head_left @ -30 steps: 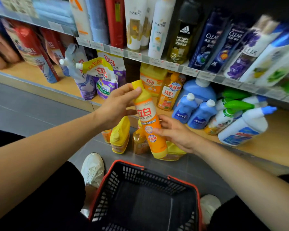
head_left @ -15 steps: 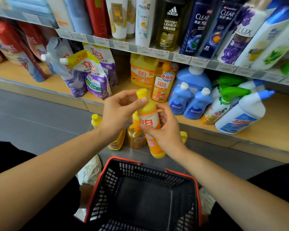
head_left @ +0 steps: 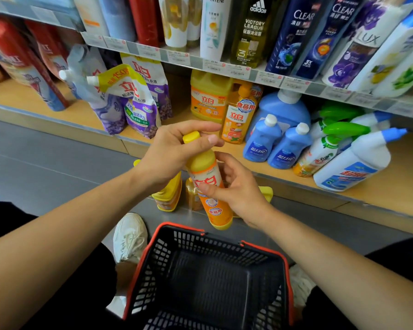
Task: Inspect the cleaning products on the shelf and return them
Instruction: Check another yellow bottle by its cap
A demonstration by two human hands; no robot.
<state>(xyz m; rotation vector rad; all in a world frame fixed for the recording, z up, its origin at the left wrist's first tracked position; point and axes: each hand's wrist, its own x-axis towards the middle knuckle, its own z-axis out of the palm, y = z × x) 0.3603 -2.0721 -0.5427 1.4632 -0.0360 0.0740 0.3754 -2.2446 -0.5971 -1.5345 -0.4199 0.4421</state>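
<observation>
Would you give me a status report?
Left hand pinches yellow cap. Right hand holds orange plastic detergent bottle, off wooden shelf. Red-rimmed black basket below.

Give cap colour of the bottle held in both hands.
Yellow. The cap tops a yellow-shouldered orange bottle; the head view, the only one, shows it clearly.

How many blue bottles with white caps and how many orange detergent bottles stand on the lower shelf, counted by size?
Small blue bottles: 2
Large blue jug: 1
Large orange jug: 1
Slim orange bottle: 1
Total: 5
</observation>
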